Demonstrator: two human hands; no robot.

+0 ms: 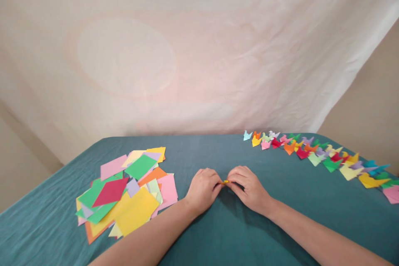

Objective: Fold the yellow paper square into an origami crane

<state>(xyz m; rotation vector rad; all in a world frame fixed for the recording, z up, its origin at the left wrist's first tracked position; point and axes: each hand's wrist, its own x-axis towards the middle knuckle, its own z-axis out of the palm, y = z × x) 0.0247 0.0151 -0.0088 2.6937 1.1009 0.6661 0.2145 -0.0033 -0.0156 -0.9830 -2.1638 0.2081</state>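
Observation:
Between my two hands, just above the green cloth, is a small folded piece of yellow paper [225, 182]. My left hand [204, 189] pinches its left end between thumb and fingers. On the other side, my right hand [248, 188] grips the right end in the same kind of pinch. Most of the paper is hidden by the fingertips, so its folded shape cannot be made out.
Loose coloured paper squares [137, 210] lie in a heap on the left of the table [199, 153]. Along the right stand rows of small folded paper birds [332, 164] in many colours. A pale cloth [193, 58] hangs behind the table.

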